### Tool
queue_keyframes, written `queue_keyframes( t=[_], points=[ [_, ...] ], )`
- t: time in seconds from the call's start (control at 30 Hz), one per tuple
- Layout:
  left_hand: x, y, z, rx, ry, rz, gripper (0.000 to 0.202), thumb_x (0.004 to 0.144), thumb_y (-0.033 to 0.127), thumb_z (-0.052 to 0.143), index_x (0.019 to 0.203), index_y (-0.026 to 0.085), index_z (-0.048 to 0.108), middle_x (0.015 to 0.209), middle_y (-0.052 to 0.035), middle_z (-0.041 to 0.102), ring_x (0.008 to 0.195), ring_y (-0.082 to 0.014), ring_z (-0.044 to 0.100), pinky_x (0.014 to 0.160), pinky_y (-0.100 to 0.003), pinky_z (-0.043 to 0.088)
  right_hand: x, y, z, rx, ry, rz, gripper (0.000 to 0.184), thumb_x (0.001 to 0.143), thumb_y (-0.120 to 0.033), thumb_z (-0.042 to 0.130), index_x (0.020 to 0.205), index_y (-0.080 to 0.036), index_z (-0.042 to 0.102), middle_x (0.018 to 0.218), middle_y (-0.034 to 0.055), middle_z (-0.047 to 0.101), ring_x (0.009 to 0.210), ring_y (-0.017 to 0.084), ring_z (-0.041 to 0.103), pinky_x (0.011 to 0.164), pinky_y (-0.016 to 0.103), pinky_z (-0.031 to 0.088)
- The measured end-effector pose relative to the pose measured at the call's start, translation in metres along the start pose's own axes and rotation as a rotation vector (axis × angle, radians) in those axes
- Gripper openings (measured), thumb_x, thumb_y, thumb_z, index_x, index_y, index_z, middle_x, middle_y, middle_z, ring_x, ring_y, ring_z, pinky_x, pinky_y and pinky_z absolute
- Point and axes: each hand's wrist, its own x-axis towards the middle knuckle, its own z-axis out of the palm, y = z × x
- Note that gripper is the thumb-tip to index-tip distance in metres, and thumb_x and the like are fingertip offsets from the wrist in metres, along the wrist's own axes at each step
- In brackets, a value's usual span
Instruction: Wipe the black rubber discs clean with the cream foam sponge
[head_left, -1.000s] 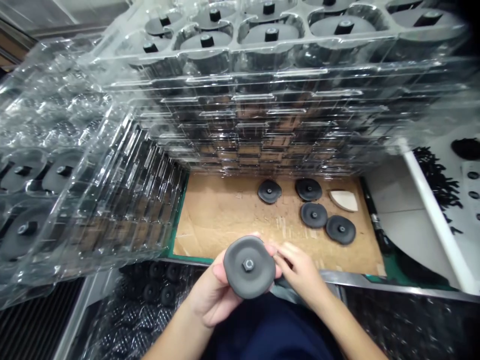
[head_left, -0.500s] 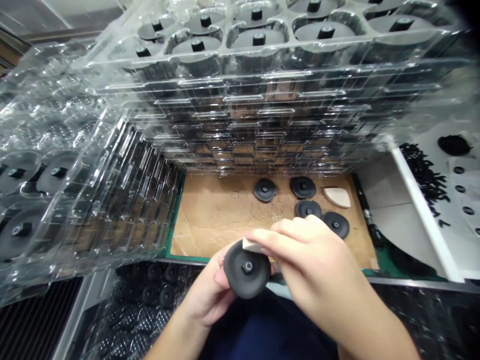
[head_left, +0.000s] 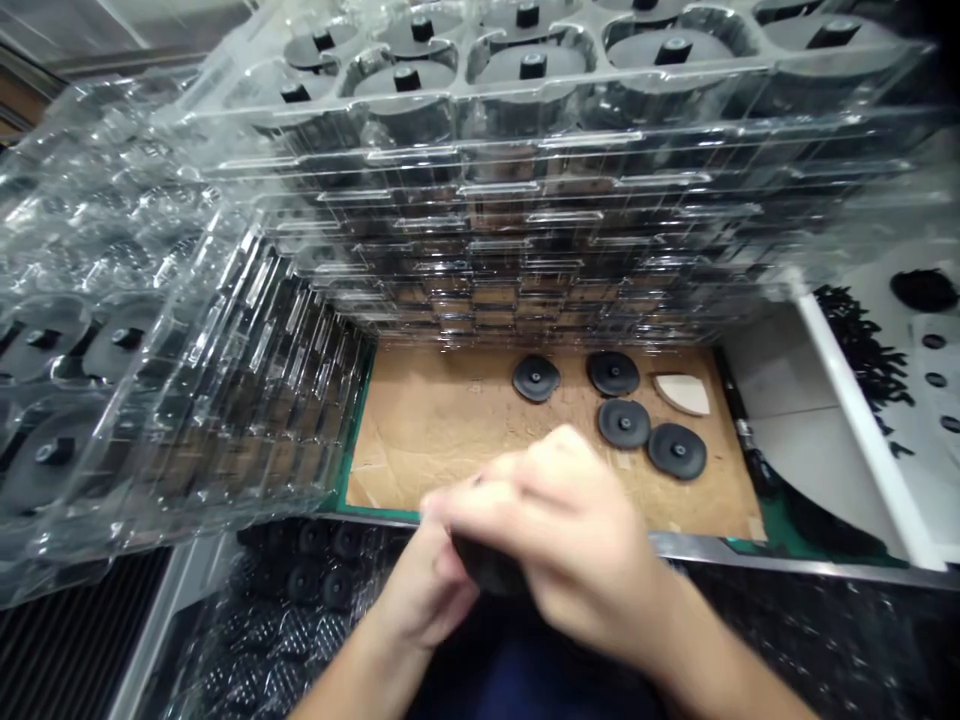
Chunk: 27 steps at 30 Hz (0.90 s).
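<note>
My left hand (head_left: pixel 426 585) is closed on the edge of a black round disc (head_left: pixel 489 568), held low in front of my body. Over it lies my right hand (head_left: pixel 566 520), fingers bent and blurred by motion, covering most of the disc. A small cream-coloured pad showed in those right fingers half a second ago; now they hide it. Beyond my hands, several similar black discs (head_left: pixel 624 424) with centre studs rest on a brown cardboard sheet (head_left: pixel 420 430). To their right is a cream-coloured wedge-shaped pad (head_left: pixel 682 394).
A tall stack of clear plastic trays (head_left: pixel 525 190) holding black discs rises at the back. More stacked trays (head_left: pixel 187 390) stand on the left. On the right, a white panel edge (head_left: pixel 862 410) borders a surface with small black parts (head_left: pixel 862 340).
My right hand has moved left across the disc, which it now mostly covers. The disc's stud and the pad have gone out of sight. The whole view has shifted slightly.
</note>
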Motion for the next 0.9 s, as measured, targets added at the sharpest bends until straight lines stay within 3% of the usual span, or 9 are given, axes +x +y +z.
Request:
queue_keyframes(
  t=[0.13, 0.27, 0.33, 0.43, 0.5, 0.57, 0.67, 0.77, 0.9],
  points=[
    [0.001, 0.001, -0.009, -0.188, -0.01, 0.02, 0.067, 0.05, 0.046, 0.083, 0.112, 0.028, 0.063, 0.118, -0.0057, 0.065, 0.095, -0.0231, 0.065, 0.092, -0.035, 0.047, -0.027, 0.044, 0.015, -0.056, -0.003, 0.421, 0.025, 0.091, -0.016, 0.046, 0.106, -0.023, 0.065, 0.097, 0.0024, 0.07, 0.086, 0.015, 0.063, 0.075, 0.029, 0.042],
    [0.001, 0.003, -0.015, -0.256, -0.004, 0.019, 0.064, 0.052, 0.045, 0.082, 0.111, 0.028, 0.064, 0.119, -0.0044, 0.065, 0.106, -0.0223, 0.062, 0.091, -0.029, 0.048, -0.068, 0.073, 0.046, -0.018, -0.103, 0.504, 0.022, 0.09, -0.022, 0.049, 0.095, -0.022, 0.07, 0.085, 0.0029, 0.072, 0.076, 0.017, 0.065, 0.068, 0.029, 0.048],
    [0.001, 0.003, -0.013, -0.259, -0.009, 0.012, 0.063, 0.051, 0.043, 0.083, 0.11, 0.028, 0.064, 0.117, -0.0035, 0.066, 0.11, -0.0228, 0.06, 0.091, -0.028, 0.048, -0.077, 0.072, 0.051, -0.013, -0.089, 0.525, 0.021, 0.089, -0.024, 0.05, 0.09, -0.02, 0.071, 0.079, 0.0029, 0.072, 0.072, 0.017, 0.065, 0.066, 0.029, 0.049],
    [0.002, 0.003, -0.005, -0.25, -0.02, 0.009, 0.062, 0.053, 0.041, 0.083, 0.111, 0.028, 0.064, 0.115, -0.003, 0.067, 0.104, -0.0216, 0.063, 0.087, -0.026, 0.049, -0.062, 0.049, 0.035, -0.004, 0.022, 0.576, 0.022, 0.091, -0.025, 0.05, 0.103, -0.021, 0.068, 0.088, 0.0034, 0.071, 0.066, 0.014, 0.063, 0.059, 0.025, 0.049],
    [0.003, 0.003, 0.001, -0.228, -0.011, 0.017, 0.06, 0.056, 0.037, 0.083, 0.112, 0.026, 0.063, 0.109, -0.0025, 0.068, 0.097, -0.0193, 0.065, 0.081, -0.022, 0.051, -0.042, 0.024, 0.02, 0.0, 0.191, 0.542, 0.023, 0.091, -0.024, 0.051, 0.11, -0.021, 0.064, 0.097, 0.0038, 0.07, 0.063, 0.012, 0.06, 0.053, 0.024, 0.046],
    [0.003, 0.004, 0.005, -0.216, -0.015, 0.022, 0.055, 0.062, 0.034, 0.08, 0.113, 0.024, 0.063, 0.106, -0.0025, 0.069, 0.097, -0.0183, 0.065, 0.081, -0.021, 0.05, -0.023, -0.002, 0.011, 0.002, 0.292, 0.352, 0.023, 0.089, -0.017, 0.051, 0.109, -0.019, 0.063, 0.097, 0.0052, 0.07, 0.074, 0.015, 0.062, 0.063, 0.027, 0.048],
    [0.003, 0.006, 0.003, -0.214, -0.032, 0.02, 0.047, 0.066, 0.028, 0.077, 0.111, 0.025, 0.064, 0.109, -0.0011, 0.07, 0.1, -0.019, 0.064, 0.089, -0.025, 0.049, -0.009, -0.023, 0.008, 0.064, 0.137, 0.123, 0.024, 0.089, -0.011, 0.047, 0.107, -0.009, 0.063, 0.082, 0.0076, 0.069, 0.073, 0.017, 0.061, 0.071, 0.032, 0.048],
    [0.002, 0.006, -0.001, -0.218, 0.019, 0.029, 0.049, 0.061, 0.019, 0.08, 0.107, 0.028, 0.066, 0.106, 0.0011, 0.071, 0.096, -0.0173, 0.066, 0.087, -0.024, 0.05, -0.006, -0.021, 0.01, 0.118, -0.088, 0.161, 0.021, 0.088, -0.011, 0.048, 0.099, -0.013, 0.066, 0.079, 0.0041, 0.068, 0.068, 0.015, 0.059, 0.063, 0.028, 0.046],
    [0.001, 0.006, 0.006, -0.229, -0.003, -0.017, 0.038, 0.062, 0.032, 0.08, 0.097, 0.024, 0.07, 0.094, -0.0002, 0.073, 0.091, -0.0158, 0.066, 0.083, -0.021, 0.051, -0.002, -0.014, 0.016, -0.029, 0.089, 0.171, 0.024, 0.091, -0.013, 0.044, 0.104, -0.009, 0.063, 0.088, 0.0089, 0.069, 0.072, 0.017, 0.059, 0.066, 0.031, 0.045]
  ],
)
